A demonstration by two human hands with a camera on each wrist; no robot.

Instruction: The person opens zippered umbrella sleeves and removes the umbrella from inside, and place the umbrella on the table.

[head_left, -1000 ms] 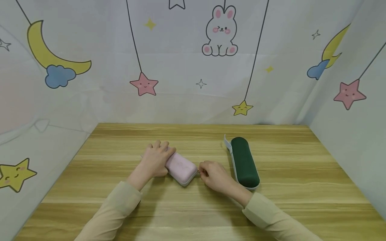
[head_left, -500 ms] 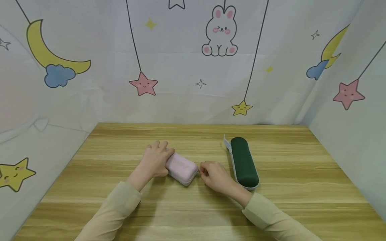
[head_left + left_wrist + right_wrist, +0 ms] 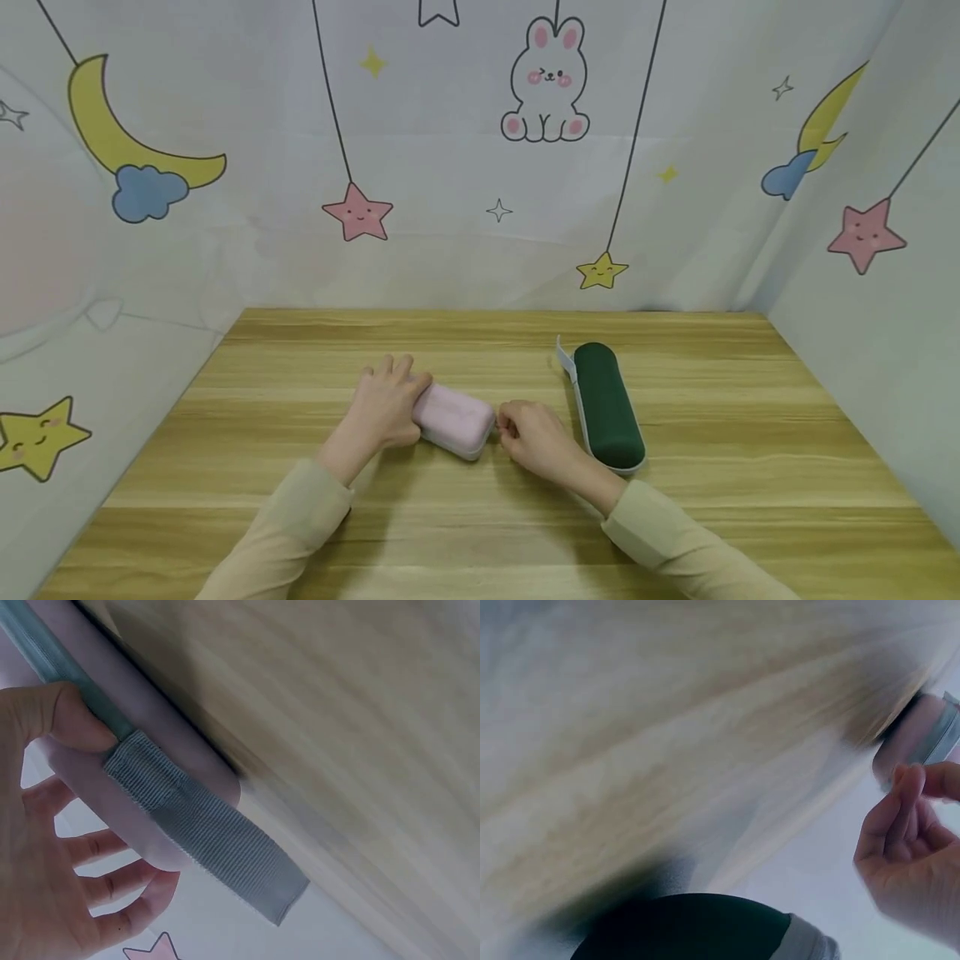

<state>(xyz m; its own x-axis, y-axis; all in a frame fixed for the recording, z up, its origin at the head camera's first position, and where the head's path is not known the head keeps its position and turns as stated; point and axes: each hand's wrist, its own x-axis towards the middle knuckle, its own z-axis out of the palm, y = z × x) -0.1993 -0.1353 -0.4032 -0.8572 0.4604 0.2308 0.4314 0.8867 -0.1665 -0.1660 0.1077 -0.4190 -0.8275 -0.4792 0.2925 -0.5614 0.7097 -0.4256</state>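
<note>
One pink case lies on the surface, left of the green case, in the head view, its left end clasped in your left grip. Left wrist: your thumb meets a grey strap. Right wrist: your right grip pinches a tiny piece, too small to identify, at the pink case's end.

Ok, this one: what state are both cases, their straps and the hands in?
Pink case: looks closed; whether fully fastened, unclear.
Pink case's strap: sticking out past the end.
Green case: looks closed, lying flat.
Green case's strap: sticking up.
Left hand: gripping the pink case.
Right hand: fingertips pinched; what they hold is too small to tell.
</note>
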